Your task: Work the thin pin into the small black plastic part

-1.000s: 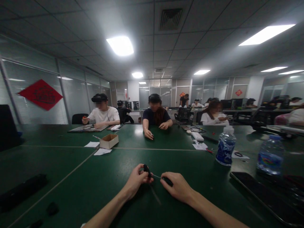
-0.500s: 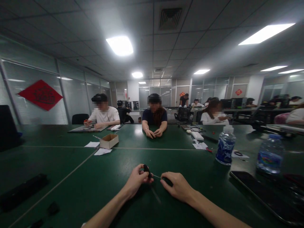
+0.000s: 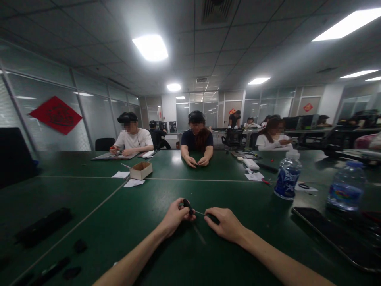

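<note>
Between the fingers of my left hand (image 3: 176,215) is a small black part (image 3: 187,205), held tilted above the green table (image 3: 160,194). My right hand (image 3: 226,224) is wrapped round the black handle of a screwdriver (image 3: 212,218). Its thin metal shaft points left and reaches the black part; whether the tip sits in it is too small to tell.
At the right are a blue-labelled bottle (image 3: 287,174), a water bottle (image 3: 347,186) and a phone (image 3: 333,234). Black parts (image 3: 44,226) lie at the left. Farther back stands a small open box (image 3: 141,171). Across the table sit two people (image 3: 197,139) (image 3: 132,137).
The whole view has shifted slightly, so the table and objects appear higher and farther right. My hands keep the same hold on the black part and the screwdriver.
</note>
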Motion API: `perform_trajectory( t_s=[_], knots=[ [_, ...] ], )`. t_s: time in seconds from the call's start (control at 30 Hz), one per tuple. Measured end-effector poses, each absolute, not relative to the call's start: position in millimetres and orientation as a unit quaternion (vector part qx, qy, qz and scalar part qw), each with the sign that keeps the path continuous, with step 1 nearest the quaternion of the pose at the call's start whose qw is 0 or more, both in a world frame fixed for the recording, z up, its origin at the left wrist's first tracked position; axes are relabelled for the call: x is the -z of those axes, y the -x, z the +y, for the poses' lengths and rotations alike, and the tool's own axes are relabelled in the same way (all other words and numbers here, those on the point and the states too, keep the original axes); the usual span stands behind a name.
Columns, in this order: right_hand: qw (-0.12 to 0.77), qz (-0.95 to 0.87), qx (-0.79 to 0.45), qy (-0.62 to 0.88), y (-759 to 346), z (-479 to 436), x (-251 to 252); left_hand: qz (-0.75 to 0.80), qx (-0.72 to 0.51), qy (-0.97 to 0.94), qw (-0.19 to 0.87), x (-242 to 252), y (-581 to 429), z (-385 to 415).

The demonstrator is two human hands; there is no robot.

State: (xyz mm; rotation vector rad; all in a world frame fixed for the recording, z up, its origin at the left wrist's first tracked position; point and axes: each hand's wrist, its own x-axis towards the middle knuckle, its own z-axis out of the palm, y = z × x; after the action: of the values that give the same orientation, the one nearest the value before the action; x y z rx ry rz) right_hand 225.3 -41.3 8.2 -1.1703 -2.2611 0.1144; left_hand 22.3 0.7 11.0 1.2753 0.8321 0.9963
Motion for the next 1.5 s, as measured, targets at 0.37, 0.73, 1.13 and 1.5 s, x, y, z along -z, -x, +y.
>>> perform_trajectory(
  t_s=[0.37, 0.73, 1.13, 1.5],
  knots=[
    [0.292, -0.849, -0.042, 0.438, -226, -40, -6, 0.353, -0.437, -0.551, 0.617, -5, -22, 6],
    [0.287, -0.841, -0.040, 0.457, -224, -41, -9, 0.348, -0.449, -0.547, 0.615, -5, -21, 3],
    [0.284, -0.835, -0.032, 0.470, -225, -41, -9, 0.319, -0.449, -0.574, 0.606, -12, -20, 0],
    [0.296, -0.838, -0.009, 0.459, -226, -39, -4, 0.313, -0.432, -0.593, 0.603, -7, -17, 3]
  ],
)
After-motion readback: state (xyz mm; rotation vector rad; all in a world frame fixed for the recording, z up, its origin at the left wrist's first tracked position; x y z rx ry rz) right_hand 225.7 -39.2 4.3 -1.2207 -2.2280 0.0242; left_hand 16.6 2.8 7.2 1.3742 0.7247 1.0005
